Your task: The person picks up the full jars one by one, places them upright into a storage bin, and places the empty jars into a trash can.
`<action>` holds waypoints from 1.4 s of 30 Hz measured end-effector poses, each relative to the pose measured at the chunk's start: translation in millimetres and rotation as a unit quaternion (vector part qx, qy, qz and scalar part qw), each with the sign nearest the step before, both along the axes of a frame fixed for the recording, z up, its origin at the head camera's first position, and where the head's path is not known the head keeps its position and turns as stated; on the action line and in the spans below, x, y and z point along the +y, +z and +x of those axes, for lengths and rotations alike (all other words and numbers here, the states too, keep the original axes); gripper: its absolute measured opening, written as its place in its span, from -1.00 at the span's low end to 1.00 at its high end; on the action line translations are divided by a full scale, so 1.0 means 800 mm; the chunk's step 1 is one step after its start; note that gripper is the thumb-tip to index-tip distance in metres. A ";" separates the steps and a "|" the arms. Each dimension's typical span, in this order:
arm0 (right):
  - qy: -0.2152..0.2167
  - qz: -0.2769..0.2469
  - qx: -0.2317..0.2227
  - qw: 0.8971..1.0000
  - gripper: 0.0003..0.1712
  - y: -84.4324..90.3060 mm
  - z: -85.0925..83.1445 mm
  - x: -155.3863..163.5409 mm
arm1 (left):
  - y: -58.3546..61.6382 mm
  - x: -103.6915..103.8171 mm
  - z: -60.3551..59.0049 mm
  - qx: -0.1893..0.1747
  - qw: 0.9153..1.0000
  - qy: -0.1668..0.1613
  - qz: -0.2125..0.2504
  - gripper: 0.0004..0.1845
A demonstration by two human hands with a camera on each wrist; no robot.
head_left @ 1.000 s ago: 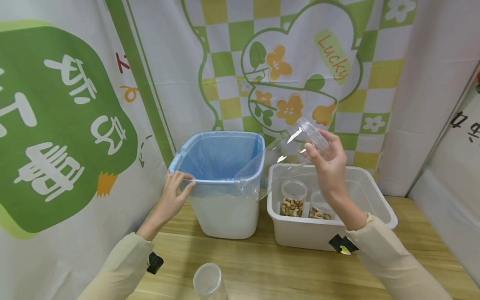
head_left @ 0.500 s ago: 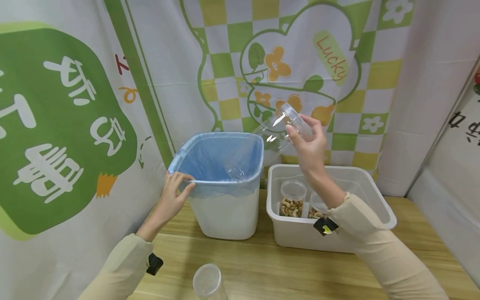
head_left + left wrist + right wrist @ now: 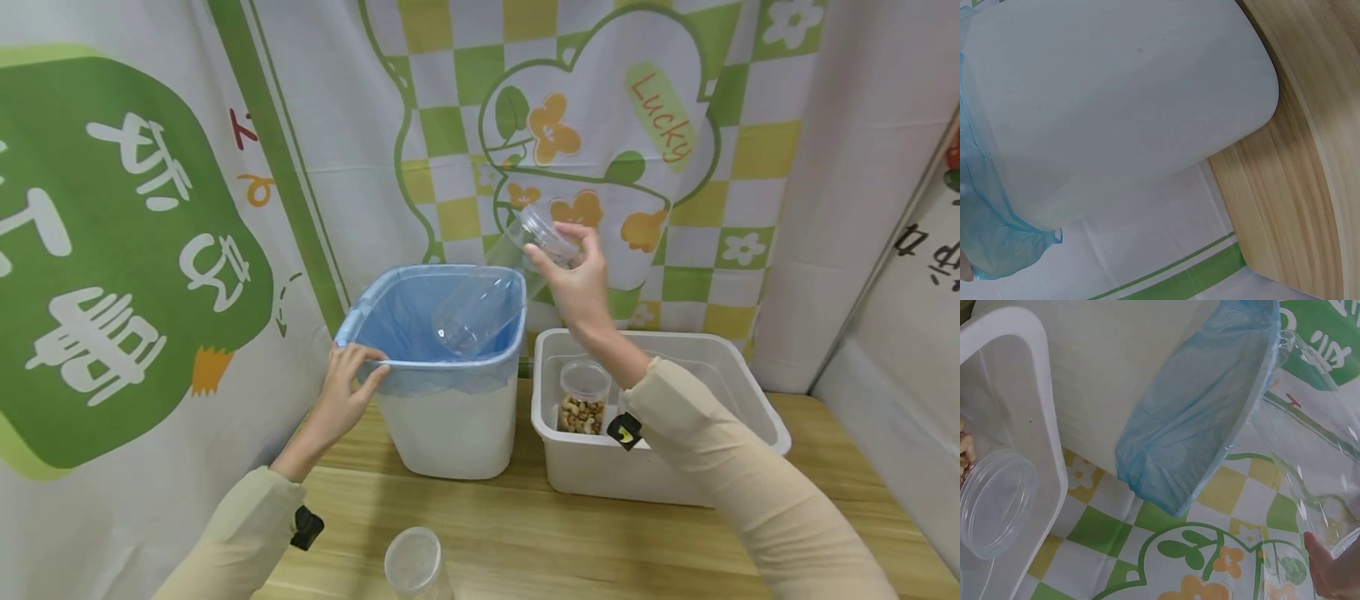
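Note:
Over the blue-lined trash bin [image 3: 450,429] in the head view, my right hand [image 3: 579,279] grips a clear plastic jar [image 3: 487,296] near its ridged neck end. The jar slants down to the left, and its lower end is at the bin's opening. No contents show inside it. On the bin's near left rim, my left hand [image 3: 351,379] holds the edge with the blue bag liner [image 3: 390,321], thumb on the outside. The right wrist view has the jar [image 3: 1310,444] beside the liner [image 3: 1191,419]; only fingertips [image 3: 1322,562] of that hand appear there.
Right of the bin stands a pale plastic tub [image 3: 600,475] holding a lidded jar of nuts [image 3: 583,412]. Another clear lidded jar [image 3: 416,562] stands on the wooden table [image 3: 510,533] at the front. Printed cloth walls [image 3: 330,200] enclose the back and sides.
My right hand has carried the clear jar left from above the tub, bringing its lower end into the bin's opening. My left hand stays on the rim.

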State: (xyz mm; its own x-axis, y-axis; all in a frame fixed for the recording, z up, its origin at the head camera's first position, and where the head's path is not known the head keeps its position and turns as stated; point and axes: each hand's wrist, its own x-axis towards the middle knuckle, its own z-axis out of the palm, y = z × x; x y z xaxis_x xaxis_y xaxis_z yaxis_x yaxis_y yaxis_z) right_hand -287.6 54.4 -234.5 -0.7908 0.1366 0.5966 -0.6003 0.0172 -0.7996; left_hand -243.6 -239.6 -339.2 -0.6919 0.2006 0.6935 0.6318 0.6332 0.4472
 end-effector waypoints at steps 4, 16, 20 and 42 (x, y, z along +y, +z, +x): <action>-0.028 0.061 0.004 0.998 -0.43 -0.004 -0.005 -0.011 | 0.000 0.000 0.000 0.002 1.000 0.003 -0.001 -0.89; -0.028 0.170 -0.009 0.985 -0.39 -0.019 -0.013 -0.037 | -0.001 0.001 -0.002 0.003 1.000 0.002 -0.001 -0.89; -0.006 0.184 -0.015 0.983 -0.40 -0.020 -0.012 -0.043 | -0.001 0.001 -0.002 0.011 1.000 -0.002 -0.002 -0.90; 0.064 0.286 -0.039 0.955 -0.45 -0.018 -0.004 -0.055 | 0.000 -0.001 0.000 -0.002 1.000 -0.001 -0.011 -0.90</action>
